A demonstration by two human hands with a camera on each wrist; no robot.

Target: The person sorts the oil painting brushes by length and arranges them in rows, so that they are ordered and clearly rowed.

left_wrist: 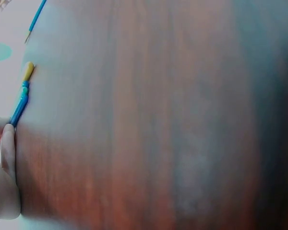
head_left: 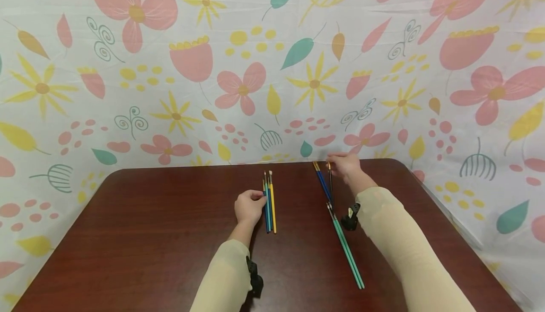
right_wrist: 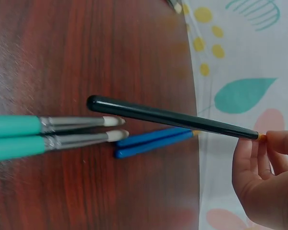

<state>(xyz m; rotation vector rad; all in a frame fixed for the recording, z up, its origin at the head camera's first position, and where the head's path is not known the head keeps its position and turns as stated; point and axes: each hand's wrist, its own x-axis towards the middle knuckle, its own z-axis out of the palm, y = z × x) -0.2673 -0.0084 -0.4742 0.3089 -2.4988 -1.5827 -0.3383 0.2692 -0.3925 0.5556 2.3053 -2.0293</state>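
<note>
In the right wrist view my right hand [right_wrist: 266,177] pinches a black-handled brush [right_wrist: 168,116] by its gold ferrule, the handle slanting over the table. Beneath it are two blue brushes [right_wrist: 156,143], with the white tips of two green brushes [right_wrist: 14,125] close by. The head view has my right hand [head_left: 346,166] at the table's back edge. My left hand [head_left: 249,206] touches the left side of a row of several blue and yellow brushes [head_left: 273,208]. The left wrist view shows my left fingers [left_wrist: 7,148] at a blue brush [left_wrist: 20,108], partly cut off.
The dark red-brown table [head_left: 170,255] reaches back to a floral cloth [head_left: 242,42] hanging behind it. Two green brushes [head_left: 347,250] lie slanted toward the front right, below the blue pair [head_left: 322,182]. Black wrist devices [head_left: 351,217] sit at both sleeves.
</note>
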